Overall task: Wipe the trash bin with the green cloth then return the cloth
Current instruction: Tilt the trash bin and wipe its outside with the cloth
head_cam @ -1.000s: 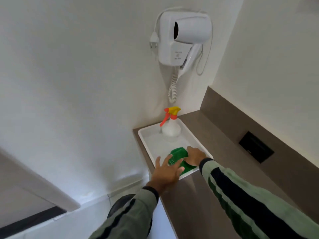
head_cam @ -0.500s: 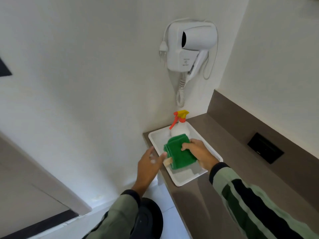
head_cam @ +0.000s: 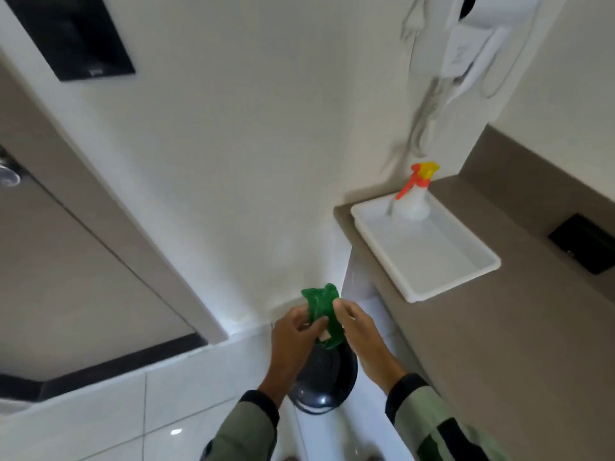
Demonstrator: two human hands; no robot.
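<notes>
The green cloth [head_cam: 323,314] is bunched between both of my hands, held in the air off the left end of the counter. My left hand [head_cam: 294,337] grips its left side and my right hand [head_cam: 357,329] grips its right side. Directly below the hands stands the dark round trash bin [head_cam: 324,382] on the floor, its glossy lid partly hidden by my wrists. The white tray [head_cam: 466,267] that held the cloth sits on the brown counter [head_cam: 482,344] to the right.
A spray bottle [head_cam: 414,199] with an orange and yellow head stands at the tray's far end. A wall-mounted hair dryer [head_cam: 472,44] hangs above it. A door with a handle [head_cam: 8,174] is at left. White floor tiles [head_cam: 149,410] lie around the bin.
The cloth has come out of the tray and down to the left, over the bin. My left hand has joined the right on it. The view has swung left and down.
</notes>
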